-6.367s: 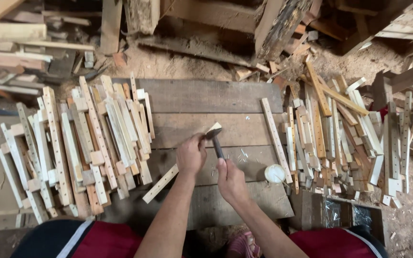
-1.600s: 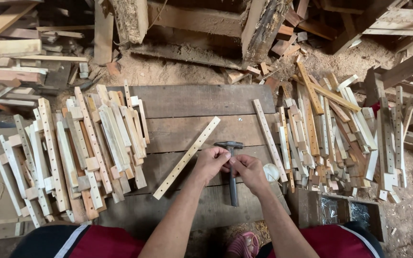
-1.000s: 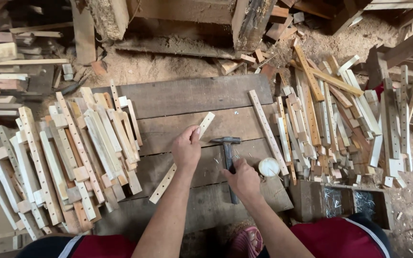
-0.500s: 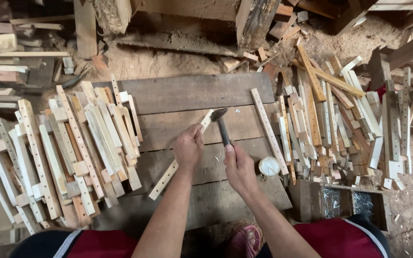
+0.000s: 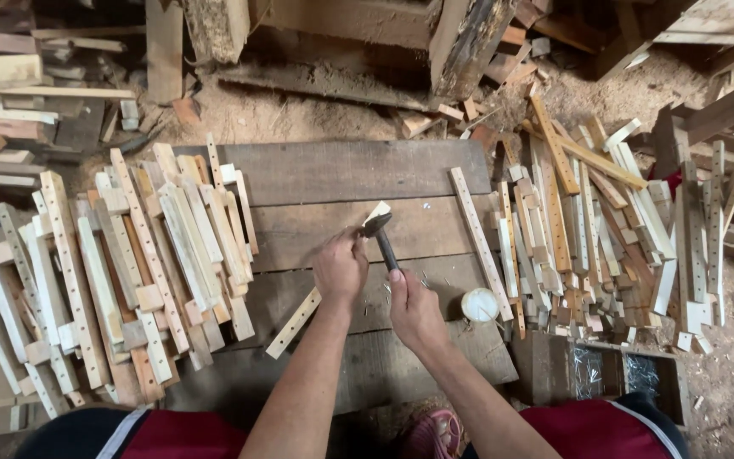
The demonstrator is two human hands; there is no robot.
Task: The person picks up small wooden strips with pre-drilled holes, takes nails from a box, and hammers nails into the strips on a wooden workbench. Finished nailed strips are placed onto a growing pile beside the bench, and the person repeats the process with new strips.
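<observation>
Currently on view:
- Left hand (image 5: 339, 270): closed over a pale wooden strip (image 5: 299, 315), pinning it to the plank surface (image 5: 333, 174); the strip runs diagonally, its far end beside the hammer head.
- Right hand (image 5: 414, 308): wrapped round the handle of a hammer (image 5: 381, 239), head resting at the strip's upper end.
- Small round white container (image 5: 479, 303): just right of the right hand.
- Stacked strips (image 5: 129, 272): piled left.
- Loose strips (image 5: 588, 229): heaped right.

Sawdust-covered dirt floor (image 5: 316, 115), scattered timber offcuts (image 5: 469, 106), rough beams (image 5: 469, 42)
</observation>
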